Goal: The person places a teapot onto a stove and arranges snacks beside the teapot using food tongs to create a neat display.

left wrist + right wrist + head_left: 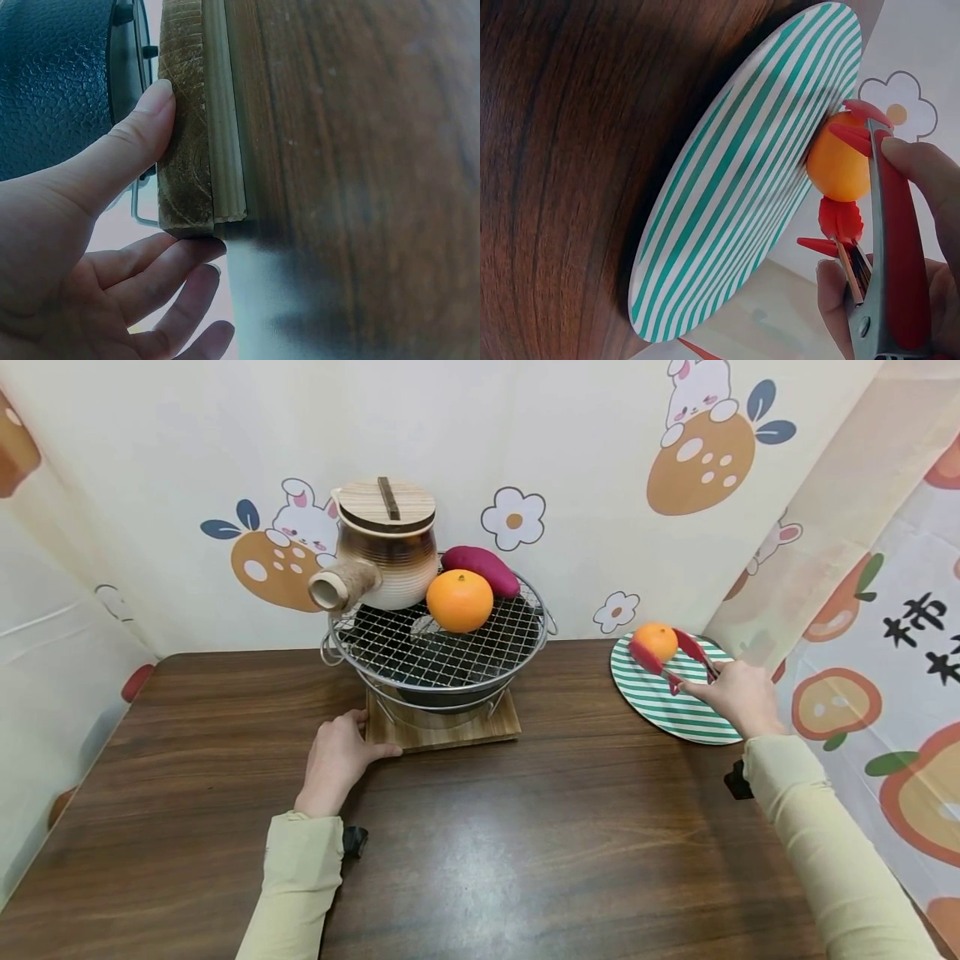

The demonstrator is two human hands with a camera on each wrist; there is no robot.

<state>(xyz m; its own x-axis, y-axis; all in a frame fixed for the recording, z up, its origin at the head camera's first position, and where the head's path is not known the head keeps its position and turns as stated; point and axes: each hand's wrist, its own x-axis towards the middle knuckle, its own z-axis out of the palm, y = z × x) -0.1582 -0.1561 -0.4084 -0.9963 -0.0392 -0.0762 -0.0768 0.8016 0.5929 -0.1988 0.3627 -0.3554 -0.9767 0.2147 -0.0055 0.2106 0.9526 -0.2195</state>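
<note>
**Two hands at work: tongs on a small orange, wooden base steadied**

Right hand (738,693), right of centre in the head view, grips red-tipped tongs (678,662); fingers curled round the handles. The tong tips clasp a small orange (657,641) just above the green-striped plate (667,710). Right wrist view: orange close to the plate's face; contact cannot be told.

Left hand (337,760), lower centre-left, rests on the desk (525,843) with fingers relaxed and nearly straight. Thumb presses the near-left corner of the wooden base (442,731); the left wrist view shows the thumb tip flat against its edge.

On the base stands a small grill with a wire grate (438,647). On the grate: a larger orange (460,600) at centre, a purple sweet potato (480,570) behind it, and a ceramic pot (382,560) with a wooden lid at the left.
</note>
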